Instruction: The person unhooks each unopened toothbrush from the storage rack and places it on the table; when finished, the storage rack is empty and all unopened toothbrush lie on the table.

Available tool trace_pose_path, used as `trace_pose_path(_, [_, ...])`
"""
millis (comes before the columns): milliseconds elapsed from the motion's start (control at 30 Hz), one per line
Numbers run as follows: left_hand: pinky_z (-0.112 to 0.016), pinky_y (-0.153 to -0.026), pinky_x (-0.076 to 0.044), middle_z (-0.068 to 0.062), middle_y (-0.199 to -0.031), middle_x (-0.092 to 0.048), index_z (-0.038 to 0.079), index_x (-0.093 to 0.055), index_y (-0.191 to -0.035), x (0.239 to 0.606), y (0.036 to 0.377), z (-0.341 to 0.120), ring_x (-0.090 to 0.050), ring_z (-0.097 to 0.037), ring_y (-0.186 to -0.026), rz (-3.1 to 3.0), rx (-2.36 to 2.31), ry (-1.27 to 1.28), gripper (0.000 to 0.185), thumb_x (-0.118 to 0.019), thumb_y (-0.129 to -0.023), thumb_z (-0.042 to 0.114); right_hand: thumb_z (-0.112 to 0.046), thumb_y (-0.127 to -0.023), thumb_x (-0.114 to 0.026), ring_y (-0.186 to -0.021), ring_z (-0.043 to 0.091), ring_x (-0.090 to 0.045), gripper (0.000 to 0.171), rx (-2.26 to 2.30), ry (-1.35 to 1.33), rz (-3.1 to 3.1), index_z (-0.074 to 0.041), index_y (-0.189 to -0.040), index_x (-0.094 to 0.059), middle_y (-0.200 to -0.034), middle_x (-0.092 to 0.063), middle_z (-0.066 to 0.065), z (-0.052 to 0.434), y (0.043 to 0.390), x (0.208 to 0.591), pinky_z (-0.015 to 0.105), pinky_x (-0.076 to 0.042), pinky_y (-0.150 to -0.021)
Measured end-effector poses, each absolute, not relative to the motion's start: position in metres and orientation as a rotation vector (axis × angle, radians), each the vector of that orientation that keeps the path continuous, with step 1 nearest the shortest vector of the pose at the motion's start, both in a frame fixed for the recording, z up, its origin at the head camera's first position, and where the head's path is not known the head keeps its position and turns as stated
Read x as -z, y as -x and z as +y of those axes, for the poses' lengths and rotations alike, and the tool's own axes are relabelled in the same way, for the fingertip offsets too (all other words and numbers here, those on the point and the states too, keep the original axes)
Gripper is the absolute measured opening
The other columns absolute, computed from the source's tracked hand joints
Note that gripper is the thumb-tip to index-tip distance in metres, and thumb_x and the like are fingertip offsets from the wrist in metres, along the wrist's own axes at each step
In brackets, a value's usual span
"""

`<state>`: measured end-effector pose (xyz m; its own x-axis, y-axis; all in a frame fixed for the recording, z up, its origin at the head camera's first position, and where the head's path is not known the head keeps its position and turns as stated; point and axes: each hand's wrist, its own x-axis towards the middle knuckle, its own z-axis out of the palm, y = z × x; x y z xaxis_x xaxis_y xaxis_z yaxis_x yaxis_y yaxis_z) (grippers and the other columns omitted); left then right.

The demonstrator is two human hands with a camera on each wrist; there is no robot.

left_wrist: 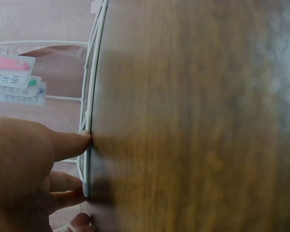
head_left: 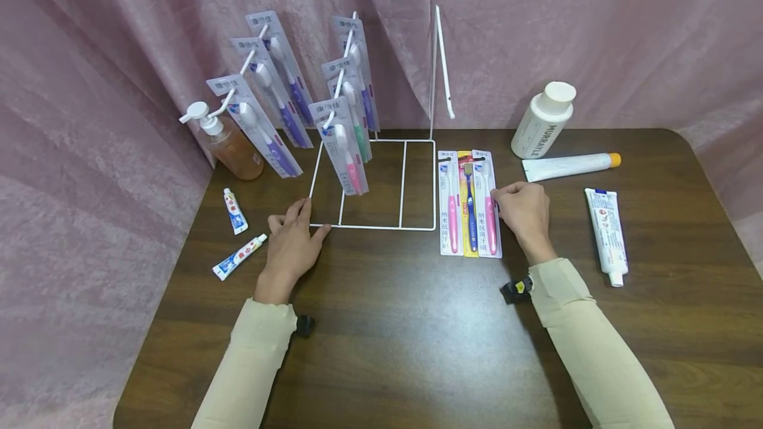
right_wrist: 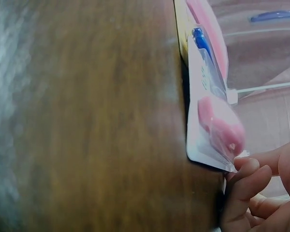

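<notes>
Left hand (head_left: 292,250) at the near left corner of the white wire rack (head_left: 381,227); fingers spread and relaxed, thumb on the front wire, fingertips on the side wire, not closed round either. Right hand (head_left: 527,209): fingers curled, thumb and forefinger nearly together, pinching the edge of the right-hand packaged pink toothbrush (head_left: 485,200). That pack lies flat on the wooden table (head_left: 381,323), just right of the rack, at the end of a row of three: blue toothbrush on yellow card (head_left: 469,207) in the middle, second packaged pink toothbrush (head_left: 450,207) nearest the rack. Rack's left hook carries three purple-handled packs; middle hook carries more, pink-handled one foremost, green behind. Left of the left hand: two small toothpaste tubes and an amber pump bottle (head_left: 235,151). Right side: white MURRAYLE bottle (head_left: 542,123), orange-capped tube (head_left: 569,166) just in front, larger toothpaste tube (head_left: 607,234) right of the hand.
</notes>
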<state>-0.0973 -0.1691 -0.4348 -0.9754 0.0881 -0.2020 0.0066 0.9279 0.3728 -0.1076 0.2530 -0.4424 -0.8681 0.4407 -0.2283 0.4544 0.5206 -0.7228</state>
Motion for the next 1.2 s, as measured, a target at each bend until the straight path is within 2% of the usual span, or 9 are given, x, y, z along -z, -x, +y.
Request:
trace_pose_path(133, [-0.062,-0.112,-0.041,-0.026,-0.187,-0.03,-0.006,-0.031,-0.177,0.435,0.098,-0.17,-0.041,-0.054,-0.138,2.867,-0.549,-0.073,0.076,-0.057,-0.121,0.037,-0.034,-0.11,-0.068,-0.085,0.025,-0.07,0.041,1.248,-0.77,2.777,0.004,-0.114,-0.085,-0.088,-0.082,0.013,0.254,0.112,0.452,0.035,-0.049,-0.07])
trace_pose_path(267, [-0.062,-0.11,-0.044,-0.025,-0.187,-0.03,-0.007,-0.031,-0.177,0.432,0.097,-0.171,-0.04,-0.054,-0.137,2.867,-0.551,-0.069,0.076,-0.057,-0.121,0.037,-0.04,-0.116,-0.059,-0.099,0.039,-0.073,0.049,1.141,-0.699,2.868,0.003,-0.125,-0.08,-0.111,-0.081,0.024,0.235,0.112,0.441,0.048,-0.055,-0.079])
trace_pose_path(367, [-0.062,-0.109,-0.045,-0.026,-0.186,-0.03,-0.007,-0.032,-0.177,0.431,0.098,-0.172,-0.04,-0.054,-0.137,2.868,-0.555,-0.07,0.076,-0.057,-0.12,0.037,-0.036,-0.117,-0.063,-0.104,0.046,-0.074,0.044,1.174,-0.571,2.944,0.002,-0.133,-0.079,-0.12,-0.081,0.027,0.206,0.11,0.419,0.057,-0.056,-0.085])
trace_pose_path(533, [-0.062,-0.11,-0.044,-0.026,-0.186,-0.03,-0.007,-0.031,-0.177,0.431,0.098,-0.173,-0.04,-0.054,-0.137,2.872,-0.554,-0.073,0.076,-0.058,-0.12,0.036,-0.021,-0.109,-0.077,-0.087,0.032,-0.072,0.029,1.51,-0.212,3.044,-0.004,-0.132,-0.085,-0.122,-0.085,0.02,0.157,0.116,0.395,0.037,-0.051,-0.076])
trace_pose_path(700, [-0.062,-0.111,-0.044,-0.027,-0.186,-0.03,-0.007,-0.031,-0.177,0.43,0.099,-0.174,-0.04,-0.054,-0.137,2.871,-0.559,-0.08,0.076,-0.057,-0.12,0.037,-0.015,-0.106,-0.082,-0.077,0.018,-0.06,0.029,1.823,0.187,2.972,-0.003,-0.132,-0.085,-0.107,-0.083,0.019,0.116,0.12,0.377,0.02,-0.043,-0.071])
trace_pose_path(767, [-0.062,-0.111,-0.043,-0.026,-0.186,-0.03,-0.007,-0.031,-0.177,0.429,0.099,-0.174,-0.04,-0.054,-0.138,2.868,-0.563,-0.078,0.076,-0.057,-0.12,0.037,-0.015,-0.107,-0.082,-0.08,0.019,-0.062,0.032,1.89,0.312,2.917,-0.003,-0.136,-0.083,-0.11,-0.082,0.018,0.103,0.12,0.373,0.018,-0.045,-0.074])
trace_pose_path(933, [-0.062,-0.111,-0.043,-0.026,-0.187,-0.03,-0.006,-0.031,-0.177,0.43,0.098,-0.173,-0.04,-0.053,-0.137,2.862,-0.569,-0.076,0.076,-0.057,-0.12,0.037,-0.013,-0.106,-0.082,-0.082,0.024,-0.07,0.039,1.979,0.502,2.795,-0.003,-0.143,-0.079,-0.134,-0.082,0.017,0.079,0.118,0.362,0.021,-0.052,-0.072])
trace_pose_path(1067, [-0.061,-0.11,-0.045,-0.025,-0.186,-0.031,-0.006,-0.032,-0.177,0.432,0.098,-0.172,-0.04,-0.053,-0.137,2.864,-0.572,-0.069,0.076,-0.058,-0.12,0.036,-0.013,-0.105,-0.084,-0.081,0.025,-0.072,0.038,1.996,0.532,2.787,0.0,-0.141,-0.08,-0.128,-0.083,0.019,0.069,0.116,0.358,0.023,-0.055,-0.071])
trace_pose_path(1200, [-0.062,-0.11,-0.047,-0.025,-0.186,-0.032,-0.005,-0.032,-0.177,0.433,0.098,-0.171,-0.04,-0.054,-0.137,2.864,-0.58,-0.067,0.075,-0.058,-0.12,0.037,-0.011,-0.105,-0.083,-0.086,0.026,-0.075,0.027,2.047,0.491,2.819,0.0,-0.13,-0.085,-0.121,-0.087,0.019,0.065,0.116,0.356,0.018,-0.054,-0.076])
